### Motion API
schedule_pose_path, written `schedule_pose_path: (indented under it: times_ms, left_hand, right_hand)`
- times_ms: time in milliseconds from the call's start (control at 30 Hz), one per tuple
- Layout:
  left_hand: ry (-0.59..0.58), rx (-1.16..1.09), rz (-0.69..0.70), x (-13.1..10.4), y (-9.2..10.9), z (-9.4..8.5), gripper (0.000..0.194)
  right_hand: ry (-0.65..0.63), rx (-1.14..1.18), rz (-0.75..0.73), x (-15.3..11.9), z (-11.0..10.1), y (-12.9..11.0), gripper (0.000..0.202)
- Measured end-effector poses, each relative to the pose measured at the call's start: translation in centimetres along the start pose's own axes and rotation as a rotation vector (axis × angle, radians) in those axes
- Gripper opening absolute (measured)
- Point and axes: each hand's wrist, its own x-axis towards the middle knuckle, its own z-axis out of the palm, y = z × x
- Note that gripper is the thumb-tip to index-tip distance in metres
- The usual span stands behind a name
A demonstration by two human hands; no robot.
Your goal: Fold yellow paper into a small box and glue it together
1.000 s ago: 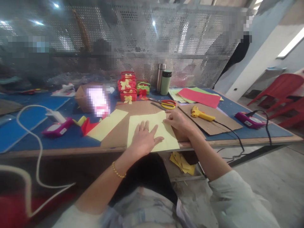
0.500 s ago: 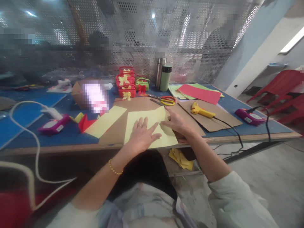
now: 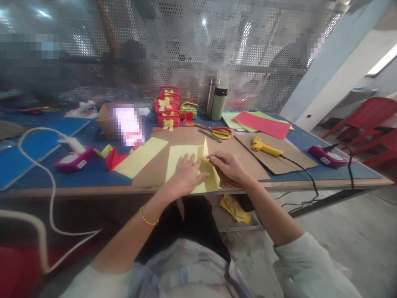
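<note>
A pale yellow sheet of paper (image 3: pixel 176 159) lies on brown cardboard (image 3: pixel 149 176) at the table's front edge. My left hand (image 3: pixel 187 174) rests flat on the sheet, fingers spread. With its fingers pinched, my right hand (image 3: pixel 228 165) holds the sheet's right edge, which is lifted and bent up toward the left. Scissors with red and yellow handles (image 3: pixel 221 132) lie just beyond the sheet. To the left is a second yellow paper strip (image 3: pixel 141 159), with folded red paper (image 3: pixel 114 159) beside it.
Small red paper boxes with yellow bows (image 3: pixel 168 109) stand at the back, near a green bottle (image 3: pixel 218 103). A yellow glue gun (image 3: pixel 266 147) lies on cardboard to the right, its black cord hanging over the edge. A bright-screened phone (image 3: pixel 128 124) leans at the left.
My right hand has gone from lying on the sheet to gripping its right edge. That edge has come up and bent leftward. My left hand stays on the paper.
</note>
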Motion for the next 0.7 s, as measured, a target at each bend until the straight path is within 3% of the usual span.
schedule_pose_path:
  times_ms: [167,333,533,633,700]
  left_hand:
    - [0.120,-0.213,0.046,-0.4,-1.8,-0.3,0.059]
    - [0.117,-0.095,0.141,-0.6,-1.8,-0.2,0.055]
    - [0.064,0.035,0.131,-0.6,-0.7,0.3,0.049]
    - [0.155,-0.034,0.186,-0.9,-1.2,-0.3,0.042]
    - [0.257,-0.106,0.200,-1.7,-2.6,-1.0,0.040]
  right_hand:
    - [-0.034,-0.360,-0.147,-0.2,0.8,0.1,0.025]
    - [-0.052,-0.584,-0.170,-0.6,1.0,-0.6,0.024]
    - [0.025,-0.471,-0.398,1.7,1.5,-1.3,0.028]
    - [-0.043,-0.331,-0.394,3.3,2.7,-1.0,0.031]
    - [-0.109,-0.298,-0.358,3.8,3.7,-0.4,0.029]
